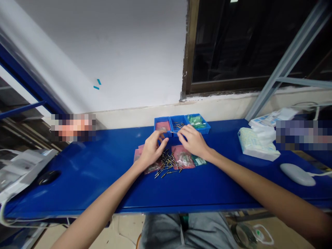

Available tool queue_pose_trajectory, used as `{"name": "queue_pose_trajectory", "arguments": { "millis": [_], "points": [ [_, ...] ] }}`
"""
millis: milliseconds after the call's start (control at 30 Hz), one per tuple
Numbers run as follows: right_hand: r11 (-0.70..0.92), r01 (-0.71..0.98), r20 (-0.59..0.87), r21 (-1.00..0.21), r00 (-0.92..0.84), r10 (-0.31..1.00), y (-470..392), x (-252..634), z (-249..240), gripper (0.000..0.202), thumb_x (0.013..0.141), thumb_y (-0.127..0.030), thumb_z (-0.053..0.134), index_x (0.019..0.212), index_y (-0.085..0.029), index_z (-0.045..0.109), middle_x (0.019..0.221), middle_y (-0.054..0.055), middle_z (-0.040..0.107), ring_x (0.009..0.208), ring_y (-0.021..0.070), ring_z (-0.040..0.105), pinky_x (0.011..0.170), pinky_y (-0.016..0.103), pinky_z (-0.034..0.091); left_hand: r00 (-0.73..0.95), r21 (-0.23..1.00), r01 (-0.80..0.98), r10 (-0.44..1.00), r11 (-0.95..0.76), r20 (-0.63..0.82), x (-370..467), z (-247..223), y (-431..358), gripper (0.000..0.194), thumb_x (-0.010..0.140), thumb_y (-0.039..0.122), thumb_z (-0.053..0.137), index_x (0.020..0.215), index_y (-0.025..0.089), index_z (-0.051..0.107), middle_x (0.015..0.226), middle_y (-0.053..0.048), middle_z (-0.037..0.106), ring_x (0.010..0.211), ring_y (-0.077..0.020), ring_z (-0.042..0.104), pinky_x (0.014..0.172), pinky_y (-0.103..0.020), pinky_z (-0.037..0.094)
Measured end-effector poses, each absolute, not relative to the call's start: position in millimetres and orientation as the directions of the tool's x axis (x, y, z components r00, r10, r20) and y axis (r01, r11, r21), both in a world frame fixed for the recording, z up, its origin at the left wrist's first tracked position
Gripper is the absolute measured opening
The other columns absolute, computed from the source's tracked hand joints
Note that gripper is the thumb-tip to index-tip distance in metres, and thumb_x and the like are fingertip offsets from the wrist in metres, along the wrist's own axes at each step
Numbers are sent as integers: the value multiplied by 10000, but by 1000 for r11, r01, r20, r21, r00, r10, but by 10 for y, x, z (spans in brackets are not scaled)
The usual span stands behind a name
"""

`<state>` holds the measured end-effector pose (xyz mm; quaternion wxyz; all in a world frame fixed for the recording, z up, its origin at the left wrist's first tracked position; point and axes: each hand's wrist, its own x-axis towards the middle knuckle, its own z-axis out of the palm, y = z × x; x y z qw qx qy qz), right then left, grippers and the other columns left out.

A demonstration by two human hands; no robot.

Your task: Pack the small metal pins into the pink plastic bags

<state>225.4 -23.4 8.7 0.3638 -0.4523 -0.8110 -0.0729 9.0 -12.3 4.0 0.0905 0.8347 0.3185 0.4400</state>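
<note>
Your right fingers [182, 133] are pinching a thin rivet [173, 132], left fingers [161, 134] sitting apart; slack pinching could be dropping it

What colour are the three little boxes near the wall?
The three little boxes are bright blue, seen best in the head view.

Deep Blue Under Pink and Green

Your tabletop [98, 180] is deep blue. At centre you have brighter blue bins [205, 131], pink bags [185, 162] and silver, brass-toned and dark pins [168, 160]. Teal strips [96, 87] dot the white wall [140, 52], upper left; your trousers [160, 235], bottom centre, are grey.
</note>
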Motion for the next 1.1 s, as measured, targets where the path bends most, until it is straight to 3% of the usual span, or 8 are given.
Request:
{"name": "queue_pose_trajectory", "arguments": {
  "millis": [100, 200, 333, 467, 600, 700, 1100],
  "points": [
    [417, 896, 668, -155, -216, 712, 17, 2357, 145, 323, 987, -243, 372, 867, -154, 658, 889, 123, 614, 955, 272, 501, 849, 412, 424, 457, 359, 477, 576, -802, 678, 58, 45, -103, 216, 983, 255, 487, 1167, 159, 547, 905, -54, 614, 798, -161, 585, 752, -319, 492],
    [356, 925, 626, -133, -200, 754, 173, 2419, 179, 310, 966, -259, 413, 883, -120, 677, 904, 161, 608, 961, 312, 502, 860, 472, 418, 518, 306, 506, 568, -806, 640, 37, 39, -87, 192, 984, 228, 453, 1136, 172, 556, 954, -65, 609, 832, -174, 595, 768, -338, 497],
    [408, 905, 626, -124, -248, 739, 20, 2389, 160, 290, 963, -244, 414, 963, -123, 678, 936, 152, 605, 972, 309, 497, 887, 482, 409, 589, 265, 529, 573, -806, 570, 18, 23, -73, 191, 952, 201, 459, 1122, 181, 543, 1023, -78, 623, 823, -181, 607, 743, -342, 504],
    [494, 863, 564, -105, -358, 744, -311, 2251, 64, 261, 978, -231, 417, 903, -158, 656, 885, 92, 606, 891, 244, 501, 871, 399, 422, 646, 242, 573, 613, -783, 455, 1, 19, -57, 243, 884, 201, 535, 1125, 171, 519, 895, -69, 640, 761, -195, 606, 687, -326, 487],
    [556, 829, 458, -58, -473, 753, -465, 2104, -63, 224, 971, -224, 461, 859, -168, 646, 856, 89, 594, 892, 236, 504, 816, 365, 425, 703, 192, 588, 614, -786, 358, 1, -7, -23, 192, 849, 189, 571, 1041, 180, 562, 826, -55, 646, 782, -220, 604, 706, -337, 477],
    [581, 813, 434, -40, -510, 743, -475, 2058, -129, 246, 980, -219, 453, 848, -166, 654, 865, 99, 592, 876, 228, 506, 826, 364, 425, 711, 201, 580, 611, -790, 349, 12, -45, -3, 137, 836, 176, 580, 972, 188, 594, 873, -57, 660, 779, -210, 606, 722, -333, 477],
    [608, 793, 415, -46, -538, 733, -438, 2081, -179, 240, 978, -202, 464, 881, -157, 678, 878, 99, 600, 897, 233, 517, 824, 358, 448, 668, 324, 568, 654, -757, 356, 65, -111, -7, 240, 784, 100, 562, 999, 179, 630, 884, -38, 699, 755, -190, 624, 707, -318, 468]
  ]
}}
